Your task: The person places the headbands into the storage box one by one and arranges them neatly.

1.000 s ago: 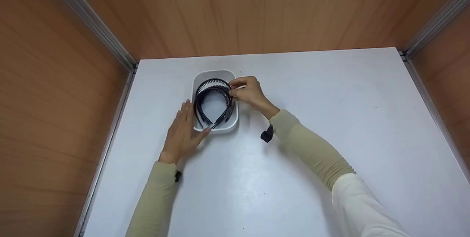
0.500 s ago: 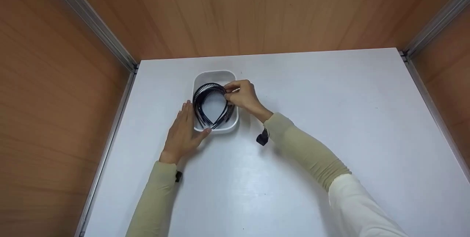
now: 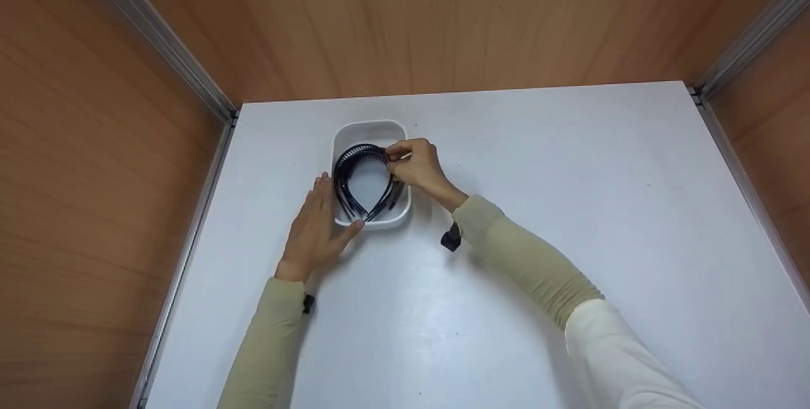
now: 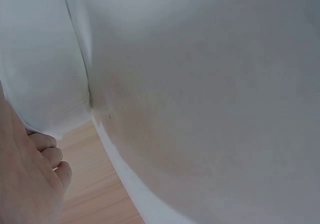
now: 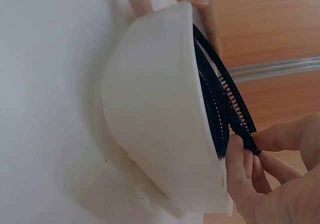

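Several black toothed headbands (image 3: 345,175) lie in a white rectangular container (image 3: 392,225) with rounded corners. My right hand (image 3: 419,165) reaches over the container's right side and pinches a headband between thumb and fingers. In the right wrist view this headband (image 5: 234,96) tilts up past the rim, with other dark bands behind it. My left hand (image 3: 310,228) rests along the container's left side, fingers straight, its thumb at the near rim. The left wrist view catches only part of this hand (image 4: 30,174) against the white container wall (image 4: 45,69).
The container stands on a white table (image 3: 538,162), toward its back left. Wooden panels (image 3: 405,23) with metal corner rails (image 3: 171,35) enclose the table at the back and sides. Each wrist carries a small black camera mount (image 3: 450,238).
My right hand has moved slightly left and toward me, bringing the pinched headband down closer to the others in the container. My left hand has stayed in place.
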The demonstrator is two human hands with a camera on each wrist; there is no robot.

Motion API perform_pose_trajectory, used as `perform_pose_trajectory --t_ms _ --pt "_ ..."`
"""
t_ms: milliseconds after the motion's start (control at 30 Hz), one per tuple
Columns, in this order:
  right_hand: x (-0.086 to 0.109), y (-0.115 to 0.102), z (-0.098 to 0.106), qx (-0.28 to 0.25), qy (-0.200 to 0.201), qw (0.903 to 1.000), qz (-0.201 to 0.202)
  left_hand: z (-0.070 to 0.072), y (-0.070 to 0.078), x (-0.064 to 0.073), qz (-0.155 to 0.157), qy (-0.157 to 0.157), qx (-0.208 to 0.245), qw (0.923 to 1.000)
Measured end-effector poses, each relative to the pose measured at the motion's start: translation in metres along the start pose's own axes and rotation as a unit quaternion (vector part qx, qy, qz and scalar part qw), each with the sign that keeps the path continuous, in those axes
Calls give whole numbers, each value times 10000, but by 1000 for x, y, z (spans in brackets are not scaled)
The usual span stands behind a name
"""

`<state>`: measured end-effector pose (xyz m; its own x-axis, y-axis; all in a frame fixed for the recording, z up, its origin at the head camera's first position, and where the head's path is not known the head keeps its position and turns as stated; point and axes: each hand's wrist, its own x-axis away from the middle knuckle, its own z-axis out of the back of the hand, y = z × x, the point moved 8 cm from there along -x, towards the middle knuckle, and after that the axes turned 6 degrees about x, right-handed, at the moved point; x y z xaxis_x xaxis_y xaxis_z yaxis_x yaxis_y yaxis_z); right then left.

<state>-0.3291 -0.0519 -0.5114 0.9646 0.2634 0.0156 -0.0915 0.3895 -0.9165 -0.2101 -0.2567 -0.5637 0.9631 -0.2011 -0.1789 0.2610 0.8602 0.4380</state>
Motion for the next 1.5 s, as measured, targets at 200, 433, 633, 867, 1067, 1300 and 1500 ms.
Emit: perform_pose_trajectory --t_ms 200,433,633,867,1067,1300,1500 --pt "-2 3 1 49 16 10000 -34 0 1 -3 -38 16 35 10000" --pt "-3 3 -4 151 -45 9998 -122 1 0 -3 -78 102 1 9999" --pt "-3 3 -9 458 -172 9988 -88 0 -1 -1 -62 65 -2 10000" --pt "-4 -3 -9 864 -253 9957 199 -1 -5 -3 36 -53 33 10000" --pt "-3 -4 -10 1112 -360 9928 250 0 -5 -3 46 -58 79 9999" --pt "-2 -4 -9 1277 -473 9902 316 -1 -6 -3 59 -35 94 9999" --pt "2 -5 -1 1256 -458 9906 272 -3 -5 -7 -23 -31 126 9999"
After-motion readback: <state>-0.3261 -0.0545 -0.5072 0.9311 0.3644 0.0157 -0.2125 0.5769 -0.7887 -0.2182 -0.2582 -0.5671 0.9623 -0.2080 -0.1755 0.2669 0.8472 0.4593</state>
